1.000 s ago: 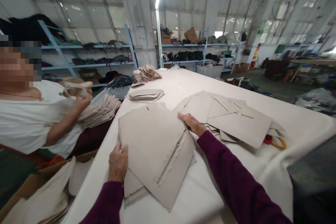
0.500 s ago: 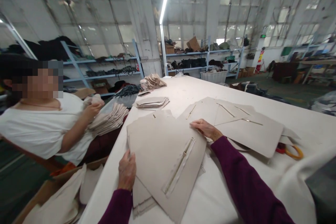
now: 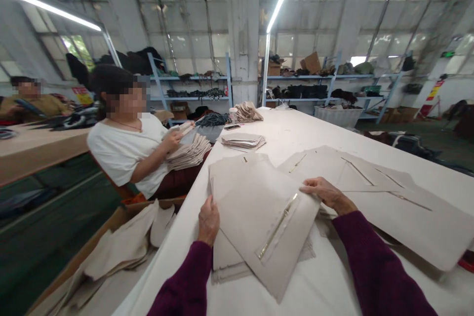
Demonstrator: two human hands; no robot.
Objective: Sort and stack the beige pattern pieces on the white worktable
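Note:
A beige fabric panel [image 3: 252, 207] with a metal zipper [image 3: 277, 227] set in a slanted slit lies over a stack of similar panels [image 3: 227, 256] in front of me. My right hand [image 3: 328, 195] is closed in a pinch on the panel's upper right edge. My left hand [image 3: 209, 221] is closed around the left edge of the panels, its fingers partly hidden. To the right, more beige panels with zippers [image 3: 400, 217] lie overlapping, close to my right forearm.
A co-worker in a white top [image 3: 148, 133] sits at left, handling beige pieces. A carton with beige pieces [image 3: 122, 212] stands beside the white table [image 3: 296, 128]. Folded pieces [image 3: 244, 141], a phone [image 3: 232, 127] and another pile [image 3: 249, 111] lie farther back. Red scissor handles [image 3: 467, 260] show at right.
My view has turned left, so the scene sits farther right. My right hand has the panel's edge pinched and slightly raised. The co-worker's hands have moved a beige piece.

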